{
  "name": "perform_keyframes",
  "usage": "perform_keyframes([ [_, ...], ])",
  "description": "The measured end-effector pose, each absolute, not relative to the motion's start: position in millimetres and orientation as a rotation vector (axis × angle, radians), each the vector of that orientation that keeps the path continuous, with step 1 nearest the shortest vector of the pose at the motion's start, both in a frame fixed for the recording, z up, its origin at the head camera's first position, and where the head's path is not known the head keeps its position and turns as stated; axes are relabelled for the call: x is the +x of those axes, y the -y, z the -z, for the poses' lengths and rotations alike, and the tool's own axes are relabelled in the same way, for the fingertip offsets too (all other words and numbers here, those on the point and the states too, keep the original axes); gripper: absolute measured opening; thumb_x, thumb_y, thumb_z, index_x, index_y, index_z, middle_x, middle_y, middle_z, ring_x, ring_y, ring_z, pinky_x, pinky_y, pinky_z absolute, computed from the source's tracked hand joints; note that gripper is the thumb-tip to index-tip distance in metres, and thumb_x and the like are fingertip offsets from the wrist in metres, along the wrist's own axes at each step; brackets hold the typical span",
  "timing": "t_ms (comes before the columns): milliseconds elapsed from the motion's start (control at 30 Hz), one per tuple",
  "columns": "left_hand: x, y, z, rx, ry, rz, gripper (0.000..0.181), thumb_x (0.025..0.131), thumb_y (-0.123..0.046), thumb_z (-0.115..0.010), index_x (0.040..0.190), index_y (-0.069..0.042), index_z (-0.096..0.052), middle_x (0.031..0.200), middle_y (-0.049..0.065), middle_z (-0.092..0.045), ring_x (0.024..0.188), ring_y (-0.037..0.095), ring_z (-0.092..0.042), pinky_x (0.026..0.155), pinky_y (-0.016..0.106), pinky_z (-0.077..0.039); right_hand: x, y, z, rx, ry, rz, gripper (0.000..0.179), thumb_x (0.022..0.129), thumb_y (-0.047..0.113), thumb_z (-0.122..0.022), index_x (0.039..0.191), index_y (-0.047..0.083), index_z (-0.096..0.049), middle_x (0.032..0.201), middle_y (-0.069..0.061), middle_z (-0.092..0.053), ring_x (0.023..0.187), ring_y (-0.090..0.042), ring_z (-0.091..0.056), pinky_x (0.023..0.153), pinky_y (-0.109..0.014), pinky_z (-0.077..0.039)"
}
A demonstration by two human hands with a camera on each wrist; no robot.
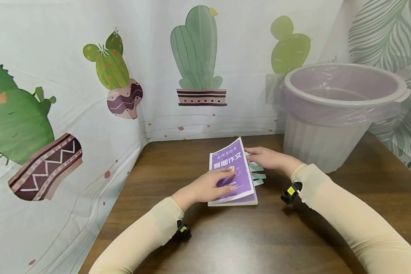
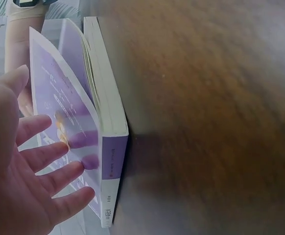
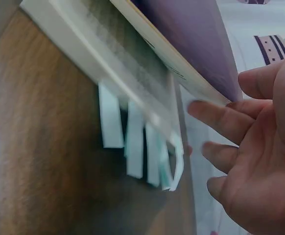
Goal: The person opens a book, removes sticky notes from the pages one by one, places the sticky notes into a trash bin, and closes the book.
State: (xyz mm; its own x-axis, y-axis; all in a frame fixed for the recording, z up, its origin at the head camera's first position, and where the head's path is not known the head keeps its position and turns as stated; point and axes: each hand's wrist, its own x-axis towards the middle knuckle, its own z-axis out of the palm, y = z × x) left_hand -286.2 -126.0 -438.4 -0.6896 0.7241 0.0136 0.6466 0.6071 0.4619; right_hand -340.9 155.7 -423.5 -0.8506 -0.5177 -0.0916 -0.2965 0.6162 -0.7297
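A purple-covered book (image 1: 230, 171) with white lettering lies on the brown table, its front cover lifted at the right side. My left hand (image 1: 210, 185) is over the cover, fingers spread and nearly straight. In the left wrist view, those fingers (image 2: 66, 169) are close to the cover, near the book's spine (image 2: 113, 161). At the far right corner, my right hand (image 1: 265, 157) holds the raised part of the book between thumb and index finger. Pale green paper tabs (image 3: 135, 142) stick out from the page edges below, beside the other fingers.
A large grey bin (image 1: 316, 140) lined with a clear bag stands at the back right, beyond my right hand. Behind the table (image 1: 178, 160) hangs a white cloth (image 1: 150, 57) printed with cacti. Each wrist wears a small black camera.
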Motion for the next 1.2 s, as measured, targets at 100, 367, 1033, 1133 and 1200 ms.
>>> perform_keyframes([
  [100,-288,126,438,1.101,-2.674,-0.666,0.068,0.100,-0.060,-0.055,0.155,-0.020,-0.048,0.165,0.004,-0.041,0.155,0.024,-0.036,0.126,0.045,-0.031,-341,-151,415,-0.703,-2.509,1.121,0.059,0.108,0.030,-0.045,0.161,0.007,-0.033,0.164,-0.020,-0.038,0.152,-0.042,-0.036,0.123,-0.061,-0.029],
  [367,-292,134,433,1.047,-2.697,-0.720,0.064,0.100,-0.056,-0.057,0.154,-0.021,-0.051,0.162,0.004,-0.046,0.153,0.024,-0.039,0.125,0.045,-0.033,-342,-135,387,-0.756,-2.478,1.073,0.059,0.106,0.035,-0.049,0.160,0.015,-0.037,0.161,-0.016,-0.045,0.151,-0.042,-0.038,0.122,-0.063,-0.030],
  [1033,-304,145,401,0.924,-2.742,-0.956,0.057,0.102,-0.046,-0.061,0.150,-0.015,-0.055,0.139,0.011,-0.066,0.121,0.028,-0.067,0.101,0.044,-0.056,-344,-96,364,-0.890,-2.499,1.002,0.061,0.102,0.031,-0.055,0.158,0.013,-0.042,0.154,-0.012,-0.054,0.146,-0.033,-0.048,0.121,-0.053,-0.037],
  [1133,-305,147,396,0.864,-2.765,-1.009,0.055,0.103,-0.046,-0.058,0.146,-0.012,-0.059,0.135,0.009,-0.069,0.115,0.023,-0.071,0.096,0.040,-0.058,-345,-88,363,-0.932,-2.462,1.016,0.064,0.099,0.028,-0.060,0.157,0.008,-0.042,0.141,-0.012,-0.066,0.132,-0.028,-0.063,0.114,-0.047,-0.047],
  [1200,-306,148,393,0.836,-2.785,-1.036,0.052,0.104,-0.047,-0.056,0.140,-0.011,-0.063,0.130,0.006,-0.071,0.112,0.020,-0.071,0.095,0.040,-0.059,-344,-85,362,-0.958,-2.437,1.022,0.067,0.097,0.027,-0.062,0.157,0.006,-0.041,0.132,-0.013,-0.071,0.125,-0.027,-0.068,0.110,-0.045,-0.051],
])
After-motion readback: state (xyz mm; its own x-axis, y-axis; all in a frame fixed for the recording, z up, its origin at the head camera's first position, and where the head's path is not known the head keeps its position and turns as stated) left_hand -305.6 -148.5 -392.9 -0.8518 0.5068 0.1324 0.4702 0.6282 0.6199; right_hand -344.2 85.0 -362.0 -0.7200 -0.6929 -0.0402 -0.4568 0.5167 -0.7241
